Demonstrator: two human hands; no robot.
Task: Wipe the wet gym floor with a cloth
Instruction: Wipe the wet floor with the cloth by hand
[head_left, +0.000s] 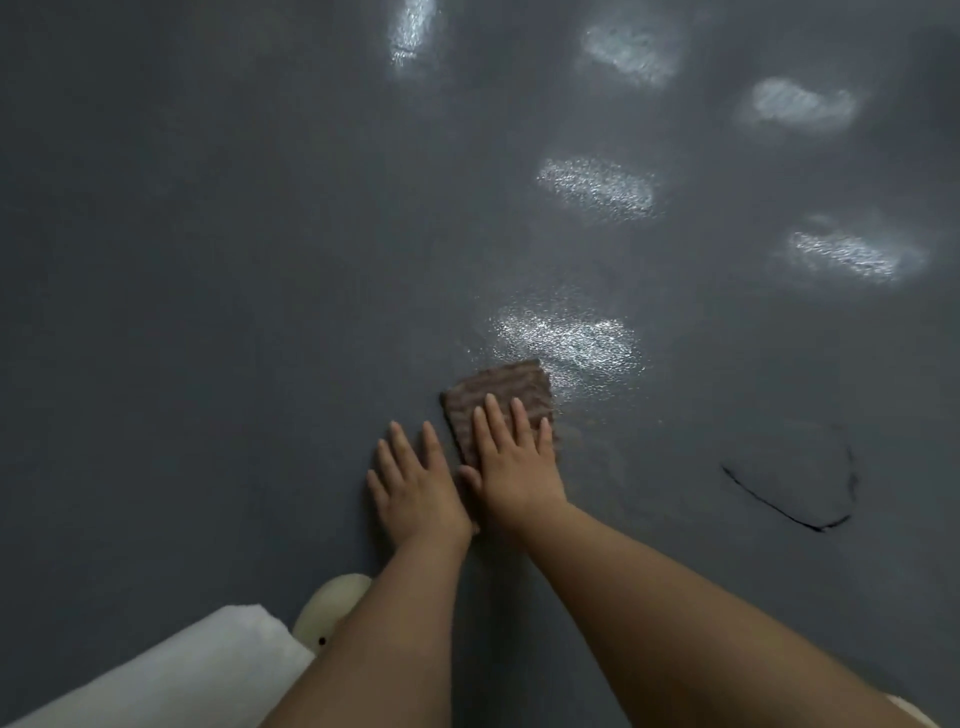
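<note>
My right hand (511, 467) pressed flat, fingers straight, on the brown cloth (496, 402), which lay on the grey floor (208, 260) at the near edge of a glistening wet patch (566, 340). My left hand (415, 483) rested open on the floor just beside it, holding nothing.

We see the dark grey gym floor (208, 260) filling the frame. A brown ribbed cloth (496, 397) lies flat on it just below centre, its upper right corner at the edge of a glistening wet patch (566, 340). Both our hands rest flat on the floor side by side: the right hand (511, 462) on the cloth, the left hand (413, 486) on bare floor. A thin dark curved line (810, 514) marks the floor at lower right.
</note>
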